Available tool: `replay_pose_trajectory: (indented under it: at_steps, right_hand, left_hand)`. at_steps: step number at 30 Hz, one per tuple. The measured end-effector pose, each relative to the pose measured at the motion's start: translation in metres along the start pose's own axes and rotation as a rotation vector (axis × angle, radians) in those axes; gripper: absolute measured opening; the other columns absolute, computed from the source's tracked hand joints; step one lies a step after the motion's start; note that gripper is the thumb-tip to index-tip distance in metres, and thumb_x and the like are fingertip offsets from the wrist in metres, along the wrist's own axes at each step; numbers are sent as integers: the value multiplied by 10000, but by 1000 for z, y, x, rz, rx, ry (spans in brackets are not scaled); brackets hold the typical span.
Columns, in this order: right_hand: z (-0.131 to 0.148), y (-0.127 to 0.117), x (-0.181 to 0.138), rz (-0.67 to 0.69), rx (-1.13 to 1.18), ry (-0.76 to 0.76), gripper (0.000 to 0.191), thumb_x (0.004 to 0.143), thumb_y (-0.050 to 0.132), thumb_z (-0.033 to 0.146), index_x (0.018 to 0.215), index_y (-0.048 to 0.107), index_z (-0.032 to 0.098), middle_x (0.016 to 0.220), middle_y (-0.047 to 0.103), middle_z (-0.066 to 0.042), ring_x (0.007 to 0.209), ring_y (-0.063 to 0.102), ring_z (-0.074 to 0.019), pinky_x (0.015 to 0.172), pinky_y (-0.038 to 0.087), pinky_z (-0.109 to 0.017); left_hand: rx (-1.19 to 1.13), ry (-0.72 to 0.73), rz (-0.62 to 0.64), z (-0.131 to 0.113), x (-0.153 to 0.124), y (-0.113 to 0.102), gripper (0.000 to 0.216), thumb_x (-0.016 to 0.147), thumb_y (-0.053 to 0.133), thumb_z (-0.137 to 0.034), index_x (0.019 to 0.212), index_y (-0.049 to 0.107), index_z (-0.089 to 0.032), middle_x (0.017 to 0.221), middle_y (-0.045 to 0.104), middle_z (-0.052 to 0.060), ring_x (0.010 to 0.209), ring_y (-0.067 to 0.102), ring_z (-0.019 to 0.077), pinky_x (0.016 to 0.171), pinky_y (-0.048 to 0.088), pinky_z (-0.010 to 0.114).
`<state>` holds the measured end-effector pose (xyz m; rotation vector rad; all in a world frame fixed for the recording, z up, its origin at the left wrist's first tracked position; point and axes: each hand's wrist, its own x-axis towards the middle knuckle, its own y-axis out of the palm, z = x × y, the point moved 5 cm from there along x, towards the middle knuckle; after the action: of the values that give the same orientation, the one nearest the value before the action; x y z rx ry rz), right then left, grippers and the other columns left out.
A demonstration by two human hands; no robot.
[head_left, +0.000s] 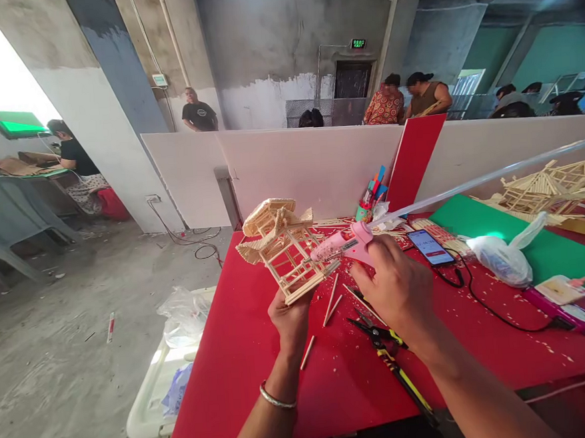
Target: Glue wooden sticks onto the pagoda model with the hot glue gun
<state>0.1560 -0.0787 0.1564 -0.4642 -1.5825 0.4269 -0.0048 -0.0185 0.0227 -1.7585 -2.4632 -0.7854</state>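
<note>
My left hand (pixel 292 316) grips a small pavilion model (pixel 287 246) from below, holding it tilted above the red table (pixel 265 401). The model is built of thin pale wooden sticks, with a layered roof and an open frame of posts. In my right hand (pixel 397 282) is a pink glue gun (pixel 347 243), its nozzle pointing left at the lower part of the frame. Whether the tip touches the sticks I cannot tell. A long clear glue stick (pixel 450 184) runs out of the gun's back toward the upper right. Loose sticks (pixel 333 309) lie beneath.
Yellow-and-black pliers (pixel 395 365) lie near the table's front edge. On the right are a phone (pixel 429 247) with a cable, a plastic bag (pixel 500 258), a purple power strip (pixel 564 310) and another stick model (pixel 551 187). A pen cup (pixel 364 207) stands behind. Several people are beyond the partition (pixel 309 171).
</note>
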Motion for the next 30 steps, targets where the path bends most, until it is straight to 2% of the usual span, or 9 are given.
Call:
replay_pose_trajectory:
  at_steps: [8, 15, 20, 30]
  right_hand:
    - [2, 0, 5, -3, 3, -10, 183, 829, 537, 193, 997, 606, 171, 876, 662, -36, 683, 571, -122, 544, 332, -269]
    - [4, 3, 7, 47, 11, -21, 213, 815, 559, 196, 1019, 613, 171, 901, 666, -39, 690, 580, -121, 527, 319, -268]
    - [3, 6, 8, 79, 17, -16, 170, 817, 574, 226, 972, 618, 171, 899, 666, -37, 683, 571, -122, 521, 295, -268]
    - [-3, -1, -2, -22, 19, 8, 205, 796, 557, 186, 990, 623, 177, 867, 660, -26, 650, 553, -122, 541, 327, -270]
  left_hand:
    - [7, 26, 1, 0, 0, 1, 141, 606, 851, -263, 684, 760, -188, 692, 744, 16, 638, 680, 177, 612, 594, 291]
    - [54, 25, 29, -2, -2, 0, 163, 632, 842, -294, 724, 764, -184, 734, 745, 28, 683, 689, 193, 631, 600, 308]
    - [65, 36, 30, 0, -2, 0, 179, 626, 845, -318, 697, 755, -180, 704, 736, 27, 663, 691, 196, 626, 599, 310]
    - [48, 24, 6, -6, -2, 1, 195, 609, 853, -318, 714, 764, -180, 716, 751, 32, 669, 700, 202, 625, 600, 311]
